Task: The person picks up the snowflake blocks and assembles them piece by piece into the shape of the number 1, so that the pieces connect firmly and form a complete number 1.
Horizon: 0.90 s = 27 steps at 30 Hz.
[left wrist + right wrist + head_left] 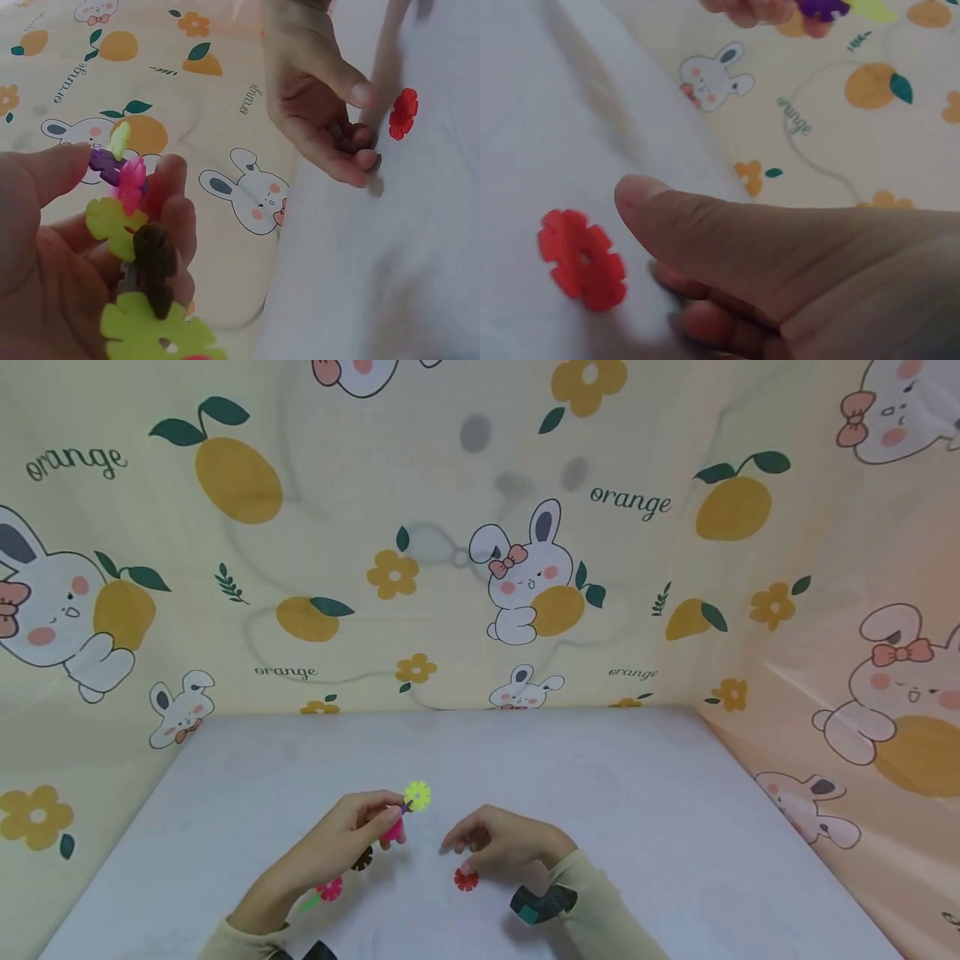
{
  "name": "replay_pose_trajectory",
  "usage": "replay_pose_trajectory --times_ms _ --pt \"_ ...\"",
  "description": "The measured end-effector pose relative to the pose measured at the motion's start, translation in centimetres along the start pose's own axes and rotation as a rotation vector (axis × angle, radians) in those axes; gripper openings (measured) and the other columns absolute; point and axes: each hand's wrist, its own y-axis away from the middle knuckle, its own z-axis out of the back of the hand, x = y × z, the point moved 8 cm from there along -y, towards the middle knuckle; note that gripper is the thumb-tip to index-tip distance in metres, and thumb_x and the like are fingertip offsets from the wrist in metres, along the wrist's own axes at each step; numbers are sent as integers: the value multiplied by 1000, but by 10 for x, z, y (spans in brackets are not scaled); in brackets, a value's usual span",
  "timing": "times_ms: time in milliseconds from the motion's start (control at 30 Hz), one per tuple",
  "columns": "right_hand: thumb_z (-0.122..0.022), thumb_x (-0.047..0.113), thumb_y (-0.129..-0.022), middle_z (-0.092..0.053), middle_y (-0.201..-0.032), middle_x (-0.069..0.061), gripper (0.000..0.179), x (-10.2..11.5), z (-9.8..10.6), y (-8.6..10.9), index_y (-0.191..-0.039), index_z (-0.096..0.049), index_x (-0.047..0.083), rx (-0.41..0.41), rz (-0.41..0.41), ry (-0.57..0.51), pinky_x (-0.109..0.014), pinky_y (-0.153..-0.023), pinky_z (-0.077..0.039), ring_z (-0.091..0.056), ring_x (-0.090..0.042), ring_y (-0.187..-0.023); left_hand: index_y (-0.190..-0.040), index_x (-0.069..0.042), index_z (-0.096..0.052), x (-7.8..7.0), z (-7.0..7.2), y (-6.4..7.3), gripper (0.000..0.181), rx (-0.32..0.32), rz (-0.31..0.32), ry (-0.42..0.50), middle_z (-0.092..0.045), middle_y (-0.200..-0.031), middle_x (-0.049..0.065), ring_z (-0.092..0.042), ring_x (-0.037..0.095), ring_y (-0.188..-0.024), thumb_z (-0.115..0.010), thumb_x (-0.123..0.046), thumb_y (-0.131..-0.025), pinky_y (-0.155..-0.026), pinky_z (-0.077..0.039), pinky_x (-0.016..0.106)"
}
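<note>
A chain of interlocking plastic snowflake discs runs through my left hand. Its thumb and fingers pinch it near a purple disc at the upper end, where a yellow disc sticks out. Below come a pink disc, a brown disc and more yellow ones; the lower end has a rosy disc and a green disc. A single red disc is close to the thumb of my right hand. That hand hovers low with loosely bent fingers, and a gap separates thumb from disc in both wrist views.
Both hands are over a white tabletop. A cloth printed with rabbits and oranges hangs behind it and along its sides. A dark wrist strap sits on the right forearm.
</note>
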Motion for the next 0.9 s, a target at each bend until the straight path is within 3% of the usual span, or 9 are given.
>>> replay_pose_trajectory --times_ms 167,467,767,900 --pt "-80 7 -84 -63 -96 -3 29 -5 -2 0 -110 -78 20 -12 -12 41 -18 -66 -36 -45 -7 -75 -137 4 -55 -1 4 -1 44 -20 -3 9 -68 -96 10 -56 14 -81 -50 -28 -108 -59 -45 23" --pt "-86 13 -80 -62 -103 8 26 -4 -4 3 -98 -76 29 -32 -89 150 -24 -86 -43 -49 -9 -98 -137 4 -55 -3 5 0 43 -18 -15 -3 -70 -99 10 -59 19 -90 -48 -28 -108 -75 -50 25" --pt "-84 14 -82 -58 -84 4 18 3 -5 -2 -94 -73 21 -105 -46 193 -19 -72 -46 -51 -6 -81 -137 4 -54 -5 4 1 43 -7 -20 12 -69 -99 10 -59 18 -89 -48 -28 -108 -75 -51 25" --pt "-86 15 -81 -60 -86 6 22 0 -4 -2 -97 -73 25 -120 -75 192 -20 -72 -47 -52 -7 -83 -136 5 -55 -5 3 1 43 -4 -34 9 -69 -98 10 -58 15 -87 -47 -27 -109 -74 -50 25"
